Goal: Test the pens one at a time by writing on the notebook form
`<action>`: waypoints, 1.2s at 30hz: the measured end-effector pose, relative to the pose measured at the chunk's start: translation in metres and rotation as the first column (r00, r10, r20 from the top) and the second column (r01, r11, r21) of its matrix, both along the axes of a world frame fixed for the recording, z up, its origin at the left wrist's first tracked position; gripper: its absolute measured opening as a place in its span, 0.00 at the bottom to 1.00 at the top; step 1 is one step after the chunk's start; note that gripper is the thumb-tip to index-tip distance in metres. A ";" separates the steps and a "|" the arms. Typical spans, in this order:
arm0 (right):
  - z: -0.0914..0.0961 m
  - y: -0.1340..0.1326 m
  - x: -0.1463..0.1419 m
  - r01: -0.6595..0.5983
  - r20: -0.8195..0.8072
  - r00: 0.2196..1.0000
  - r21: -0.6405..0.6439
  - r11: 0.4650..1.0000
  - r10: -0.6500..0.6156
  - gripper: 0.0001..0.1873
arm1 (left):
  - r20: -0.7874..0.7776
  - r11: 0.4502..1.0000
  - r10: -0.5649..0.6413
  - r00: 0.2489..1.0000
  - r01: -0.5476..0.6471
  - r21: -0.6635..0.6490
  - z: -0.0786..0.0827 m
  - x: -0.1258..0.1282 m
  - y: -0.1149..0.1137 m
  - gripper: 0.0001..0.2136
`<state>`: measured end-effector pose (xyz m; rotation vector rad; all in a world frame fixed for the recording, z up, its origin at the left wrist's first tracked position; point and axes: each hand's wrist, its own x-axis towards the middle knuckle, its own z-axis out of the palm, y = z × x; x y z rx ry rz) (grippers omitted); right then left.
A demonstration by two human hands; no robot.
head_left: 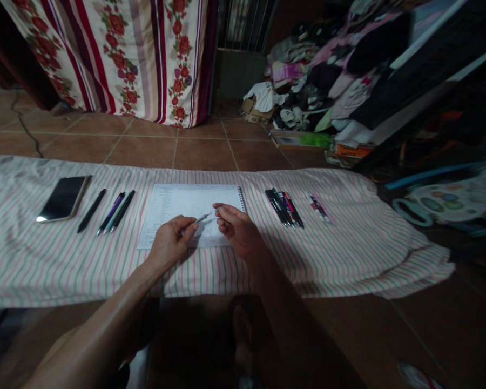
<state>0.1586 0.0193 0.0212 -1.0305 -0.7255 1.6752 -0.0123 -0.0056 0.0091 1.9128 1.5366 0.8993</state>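
Worked over a striped cloth [328, 254] on the tiled floor [146, 146], with clothes [328, 81] heaped to the right. Clamped a pen [198, 220] in the left hand [172, 243] above the notebook [178, 202] mid-cloth. Pinched its tip with the right hand [237, 227], fingertips drawn together.

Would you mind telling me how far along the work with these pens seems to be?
Seemingly done: three pens lie in a row left of the notebook. In hand: the left hand and right hand both hold one slim pen over its page. Probably left: a bunch of pens right of the notebook, plus a single pen further right.
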 end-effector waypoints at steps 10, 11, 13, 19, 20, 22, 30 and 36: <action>0.003 -0.002 -0.001 0.005 0.075 0.997 0.028 1.000 -0.007 0.14 | -0.024 1.000 -0.008 1.000 0.008 0.006 -0.002 0.001 0.001 0.13; 0.003 -0.002 -0.001 0.002 0.078 0.997 0.031 1.000 -0.004 0.14 | -0.025 1.000 -0.009 1.000 0.010 0.005 -0.002 0.001 0.001 0.13; 0.002 -0.002 -0.001 -0.003 0.082 0.997 0.032 0.999 0.000 0.14 | -0.025 1.000 -0.010 1.000 0.010 0.002 -0.002 0.001 0.001 0.13; -0.001 -0.001 -0.001 -0.004 0.098 0.995 0.038 0.999 0.001 0.14 | -0.038 1.000 -0.003 0.999 0.003 -0.006 -0.001 0.001 0.000 0.13; -0.001 -0.001 -0.001 -0.007 0.101 0.995 0.037 0.999 0.003 0.14 | -0.040 1.000 0.000 0.999 0.000 -0.008 -0.001 0.001 0.001 0.13; -0.001 -0.001 -0.002 -0.013 0.109 0.994 0.036 0.999 0.009 0.14 | -0.038 1.000 0.003 0.999 -0.004 -0.010 -0.001 0.001 0.001 0.13; -0.002 -0.001 -0.002 -0.039 0.164 0.986 0.053 0.998 0.029 0.14 | -0.034 1.000 0.005 0.999 -0.005 -0.005 -0.002 0.002 0.001 0.13; -0.005 -0.001 -0.002 -0.047 0.193 0.981 0.078 0.996 0.031 0.13 | -0.033 1.000 0.001 0.999 -0.002 -0.015 -0.002 0.002 0.001 0.13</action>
